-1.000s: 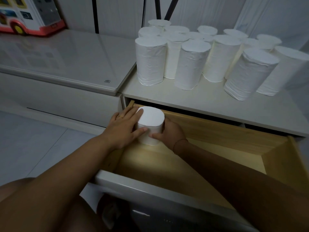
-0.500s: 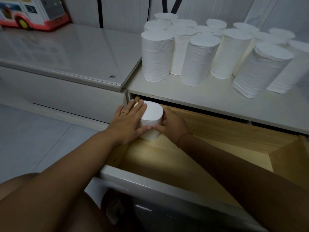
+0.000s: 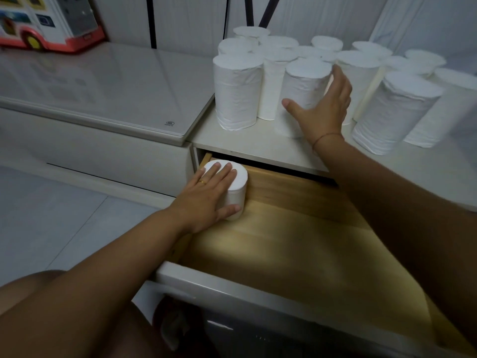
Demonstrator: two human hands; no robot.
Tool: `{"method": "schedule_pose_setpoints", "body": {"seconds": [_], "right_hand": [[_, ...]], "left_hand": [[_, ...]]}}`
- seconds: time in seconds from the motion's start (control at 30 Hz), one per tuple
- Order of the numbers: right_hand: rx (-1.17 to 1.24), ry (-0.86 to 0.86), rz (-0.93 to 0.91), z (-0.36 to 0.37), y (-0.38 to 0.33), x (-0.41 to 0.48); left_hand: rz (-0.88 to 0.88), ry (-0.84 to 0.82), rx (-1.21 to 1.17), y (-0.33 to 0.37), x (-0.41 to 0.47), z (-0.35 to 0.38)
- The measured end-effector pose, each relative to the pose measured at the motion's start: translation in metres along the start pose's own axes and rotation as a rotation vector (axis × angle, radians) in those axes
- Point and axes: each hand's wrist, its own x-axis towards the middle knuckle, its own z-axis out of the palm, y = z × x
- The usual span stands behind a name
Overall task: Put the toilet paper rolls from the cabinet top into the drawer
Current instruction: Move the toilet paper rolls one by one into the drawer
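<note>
**Q:** How is the roll in the drawer seen to stand?

**A:** One roll [image 3: 238,187] is set upright in the far left corner of the open drawer [image 3: 296,202], long axis vertical, flat end up. The left hand [image 3: 206,192] is laid on it, fingers straight across the top, thumb against the side.

**Q:** And on the cabinet top [image 3: 245,143]?

**A:** Over a dozen upright rolls [image 3: 237,94] are clustered; the far ones overlap, so no exact count can be given. The right hand [image 3: 322,107] is spread open around a near roll [image 3: 299,91], not closed on it.

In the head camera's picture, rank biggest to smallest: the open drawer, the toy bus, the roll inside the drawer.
1. drawer, by far.
2. toy bus, though farther off and cut by the frame.
3. roll in the drawer.
</note>
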Motion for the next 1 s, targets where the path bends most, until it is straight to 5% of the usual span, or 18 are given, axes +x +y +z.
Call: {"method": "schedule_pose_setpoints", "body": {"seconds": [0.2,0.43,1.0], "right_hand": [[0.260,-0.143,0.083,0.010,0.008,0.029],[0.266,-0.133,0.087,0.011,0.007,0.023],[0.351,-0.594,-0.150,-0.056,0.013,-0.134]], "left_hand": [[-0.009,-0.014,-0.014,0.002,0.000,-0.002],[-0.005,-0.016,-0.018,0.002,0.000,-0.003],[-0.025,-0.044,-0.041,0.003,-0.002,-0.002]]}}
